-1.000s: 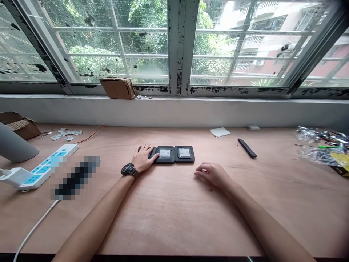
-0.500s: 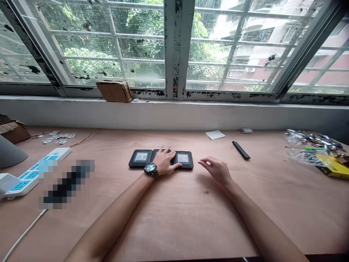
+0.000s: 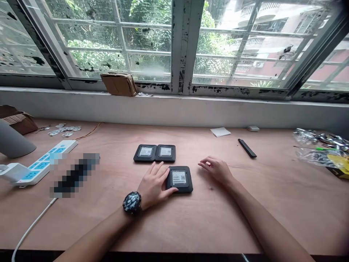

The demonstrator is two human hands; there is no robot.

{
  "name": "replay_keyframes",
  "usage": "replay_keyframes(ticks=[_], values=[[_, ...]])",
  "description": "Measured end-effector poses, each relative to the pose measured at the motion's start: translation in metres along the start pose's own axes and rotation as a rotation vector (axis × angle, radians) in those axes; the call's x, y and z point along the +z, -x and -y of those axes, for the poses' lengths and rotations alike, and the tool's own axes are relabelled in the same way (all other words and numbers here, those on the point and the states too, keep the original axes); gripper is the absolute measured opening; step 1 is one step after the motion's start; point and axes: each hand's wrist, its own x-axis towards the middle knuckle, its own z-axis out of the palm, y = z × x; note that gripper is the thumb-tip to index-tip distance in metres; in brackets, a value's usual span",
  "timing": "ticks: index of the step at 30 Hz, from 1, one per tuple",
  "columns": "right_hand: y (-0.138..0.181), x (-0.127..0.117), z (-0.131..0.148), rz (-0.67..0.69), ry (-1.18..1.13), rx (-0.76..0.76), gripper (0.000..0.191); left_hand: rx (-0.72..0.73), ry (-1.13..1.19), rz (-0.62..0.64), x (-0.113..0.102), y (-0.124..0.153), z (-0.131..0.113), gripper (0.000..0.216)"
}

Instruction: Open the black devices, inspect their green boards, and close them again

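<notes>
The left hand [image 3: 154, 185], fingers slightly spread, touches the near case [image 3: 180, 179], the right hand's [image 3: 216, 169] fingers curl loosely, and a plastic bag [image 3: 307, 155] at right holds parts [image 3: 321, 159].

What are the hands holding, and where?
The left hand touches the nearest black case at its left side and near edge; I can't tell if it's gripping. The right hand seems empty.
</notes>
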Motion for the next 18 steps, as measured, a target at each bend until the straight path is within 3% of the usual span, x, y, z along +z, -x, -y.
replay_keyframes(ticks=[18], values=[[0.0, -0.002, 0.005, 0.191, -0.048, 0.018, 0.024, 0.007, 0.01, -0.02, 0.001, 0.002, -0.011, 0.076]])
